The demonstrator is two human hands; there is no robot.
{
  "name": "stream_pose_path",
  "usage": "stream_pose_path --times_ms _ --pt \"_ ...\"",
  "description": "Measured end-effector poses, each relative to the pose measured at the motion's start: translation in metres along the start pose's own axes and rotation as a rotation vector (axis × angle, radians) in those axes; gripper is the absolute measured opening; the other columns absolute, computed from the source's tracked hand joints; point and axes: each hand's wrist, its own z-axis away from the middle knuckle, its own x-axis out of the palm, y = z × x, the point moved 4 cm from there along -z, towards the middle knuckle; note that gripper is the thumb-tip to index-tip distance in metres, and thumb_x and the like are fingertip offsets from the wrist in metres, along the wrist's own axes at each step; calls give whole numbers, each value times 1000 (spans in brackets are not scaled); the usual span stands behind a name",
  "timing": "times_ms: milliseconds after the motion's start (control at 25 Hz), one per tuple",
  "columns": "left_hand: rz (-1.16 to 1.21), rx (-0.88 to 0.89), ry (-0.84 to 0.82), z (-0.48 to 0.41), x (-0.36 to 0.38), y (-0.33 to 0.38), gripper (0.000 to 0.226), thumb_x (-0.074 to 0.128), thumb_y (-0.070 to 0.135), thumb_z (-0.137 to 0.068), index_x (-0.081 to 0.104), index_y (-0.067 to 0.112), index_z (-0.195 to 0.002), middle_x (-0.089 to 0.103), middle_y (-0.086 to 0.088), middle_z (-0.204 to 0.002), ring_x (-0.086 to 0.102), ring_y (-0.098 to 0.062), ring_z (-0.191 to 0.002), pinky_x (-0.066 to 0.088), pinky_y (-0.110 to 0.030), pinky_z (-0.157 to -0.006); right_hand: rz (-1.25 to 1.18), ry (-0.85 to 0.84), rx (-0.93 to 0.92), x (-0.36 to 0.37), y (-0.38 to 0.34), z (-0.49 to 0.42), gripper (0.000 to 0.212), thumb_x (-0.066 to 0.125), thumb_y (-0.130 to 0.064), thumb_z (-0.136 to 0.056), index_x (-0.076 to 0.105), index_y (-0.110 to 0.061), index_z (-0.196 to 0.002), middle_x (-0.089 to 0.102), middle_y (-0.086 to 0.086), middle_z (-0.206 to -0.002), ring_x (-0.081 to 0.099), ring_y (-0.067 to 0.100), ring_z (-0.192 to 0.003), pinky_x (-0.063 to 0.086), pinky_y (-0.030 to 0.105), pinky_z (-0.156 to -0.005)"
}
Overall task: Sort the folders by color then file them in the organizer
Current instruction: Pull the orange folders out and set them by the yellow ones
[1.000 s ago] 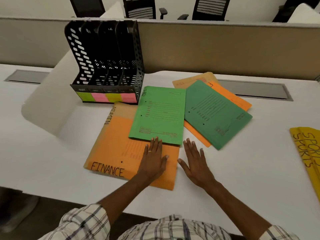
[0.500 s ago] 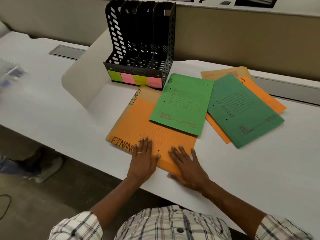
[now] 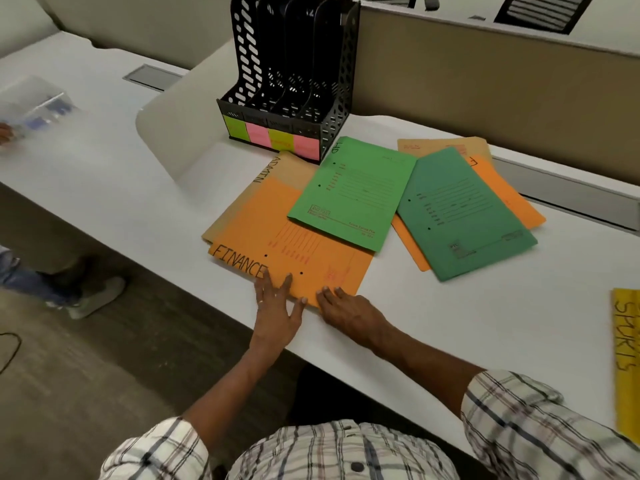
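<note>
An orange folder marked FINANCE (image 3: pixel 277 247) lies near the table's front edge, on top of a tan folder marked ADMIN (image 3: pixel 280 168). My left hand (image 3: pixel 277 306) rests flat on its near corner with fingers spread. My right hand (image 3: pixel 349 311) lies beside it, fingertips on the folder's near edge. A light green folder (image 3: pixel 353 192) overlaps the orange one. A darker green folder (image 3: pixel 460 216) lies to the right over further orange folders (image 3: pixel 509 199). The black slotted organizer (image 3: pixel 294 74) stands behind, with green and pink labels on its front.
A yellow folder marked SPORTS (image 3: pixel 627 348) lies at the right edge. A white curved divider (image 3: pixel 180 126) stands left of the organizer. Another person's hand holds a clear plastic sleeve (image 3: pixel 34 105) at far left, with a shoe (image 3: pixel 97 296) on the floor below.
Both hands have slid toward me along the orange FINANCE folder, from near the green folder down to its near edge. The camera view has shifted to the left.
</note>
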Motion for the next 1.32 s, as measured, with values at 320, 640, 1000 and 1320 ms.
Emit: stream_pose_path --times_ms 320,640,1000,1320 --pt "737 -255 271 29 -12 27 90 75 20 -92 18 20 -161 19 -8 -167 31 -28 -151 34 -43 -121 50 240 -83 -32 -19 37 35 47 -15 -104 41 -6 -137 64 14 -116 66 27 -86 56 40 -57" --pt "850 -186 422 64 -40 45 104 66 1 -95 1 52 -157 26 4 -166 43 -9 -137 40 -46 -115 -513 370 150 -41 12 58 54 29 -73 -96 56 -35 -122 71 -9 -106 67 12 -87 56 32 -68" --pt "978 -36 245 97 -75 47 87 74 19 -90 24 52 -153 70 11 -130 71 -8 -109 59 -41 -87 -1316 248 653 -11 70 69 62 60 -46 -97 43 -15 -149 51 6 -148 52 24 -132 45 43 -108" --pt "971 17 -36 80 -84 29 91 79 28 -80 30 50 -153 71 10 -127 72 -13 -110 64 -35 -80 -1852 346 778 -2 75 119 36 71 -19 -91 66 -16 -126 75 3 -117 71 22 -108 59 36 -85"
